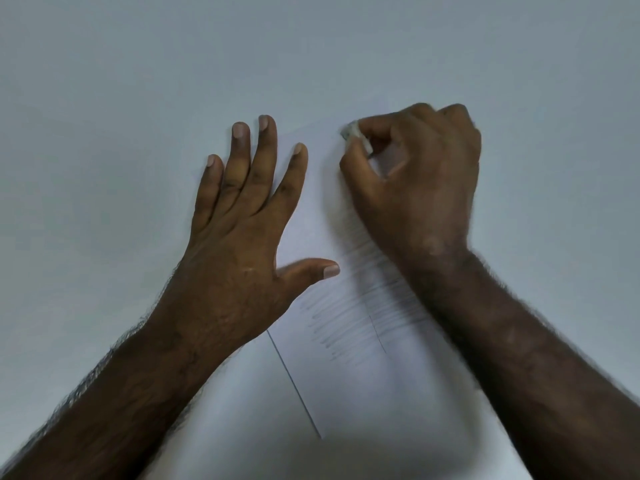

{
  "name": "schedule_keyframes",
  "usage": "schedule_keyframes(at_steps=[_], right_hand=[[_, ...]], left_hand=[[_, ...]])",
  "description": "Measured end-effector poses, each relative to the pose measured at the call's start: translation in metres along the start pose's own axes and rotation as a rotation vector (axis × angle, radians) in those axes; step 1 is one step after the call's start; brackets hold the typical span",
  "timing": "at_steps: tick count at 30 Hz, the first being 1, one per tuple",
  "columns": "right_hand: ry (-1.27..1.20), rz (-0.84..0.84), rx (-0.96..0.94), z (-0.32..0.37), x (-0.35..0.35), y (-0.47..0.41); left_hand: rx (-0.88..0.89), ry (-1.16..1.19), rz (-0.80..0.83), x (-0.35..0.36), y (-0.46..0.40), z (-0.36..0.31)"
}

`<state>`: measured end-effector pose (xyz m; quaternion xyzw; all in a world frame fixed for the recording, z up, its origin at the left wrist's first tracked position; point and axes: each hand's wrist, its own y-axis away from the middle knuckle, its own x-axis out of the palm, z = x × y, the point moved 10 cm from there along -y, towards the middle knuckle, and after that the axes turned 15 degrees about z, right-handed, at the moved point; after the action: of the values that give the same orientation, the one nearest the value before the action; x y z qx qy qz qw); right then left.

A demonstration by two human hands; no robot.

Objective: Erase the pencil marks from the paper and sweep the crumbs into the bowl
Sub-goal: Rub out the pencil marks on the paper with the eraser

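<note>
**Eraser at far end of pencilled sheet**

Head view. A white rectangular sheet of paper lies flat on a pale grey-white table, its long side angled away to the upper right. Grey pencil marks, a band of close horizontal strokes, cross the middle of the sheet; a thin dark line runs down through them.

Left hand rests palm-down on the sheet's left edge, fingers straight and spread, thumb out toward the strokes. It grips nothing.

Right hand is curled over the far part of the sheet, thumb and forefinger pinching a small, white, grey-smudged eraser. Eraser tip sits at the paper's upper portion, beyond the strokes; blur hides whether it touches. Right forearm crosses the right side of the sheet.
</note>
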<state>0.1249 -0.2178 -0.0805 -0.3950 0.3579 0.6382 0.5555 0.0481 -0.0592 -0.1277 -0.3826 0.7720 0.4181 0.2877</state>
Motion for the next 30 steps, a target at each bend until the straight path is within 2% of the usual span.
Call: schedule_keyframes(at_steps=[4,6,9,12,18,22,25,30], right_hand=[[-0.016,0.126,-0.130,0.034,0.016,0.037],[-0.007,0.138,-0.153,0.034,0.016,0.038],[0.044,0.031,-0.048,0.008,0.002,0.008],[0.029,0.018,0.023,-0.005,-0.002,-0.003],[0.019,0.159,-0.190,0.037,0.017,0.041],[0.091,0.052,-0.042,0.001,0.001,-0.001],[0.040,0.051,0.006,0.000,-0.001,-0.002],[-0.003,0.180,-0.178,0.040,0.018,0.048]], left_hand=[[-0.003,0.025,-0.031,-0.001,0.001,0.000],[-0.008,0.015,-0.032,-0.001,0.001,0.001],[-0.006,0.001,0.005,0.000,0.000,0.001],[-0.005,-0.011,0.010,0.001,0.000,0.001],[-0.002,0.010,-0.034,-0.001,0.002,0.001],[-0.003,-0.008,0.011,0.002,-0.002,0.003],[-0.004,-0.005,0.006,0.001,-0.001,0.002],[0.003,0.040,-0.034,0.000,0.002,0.001]])
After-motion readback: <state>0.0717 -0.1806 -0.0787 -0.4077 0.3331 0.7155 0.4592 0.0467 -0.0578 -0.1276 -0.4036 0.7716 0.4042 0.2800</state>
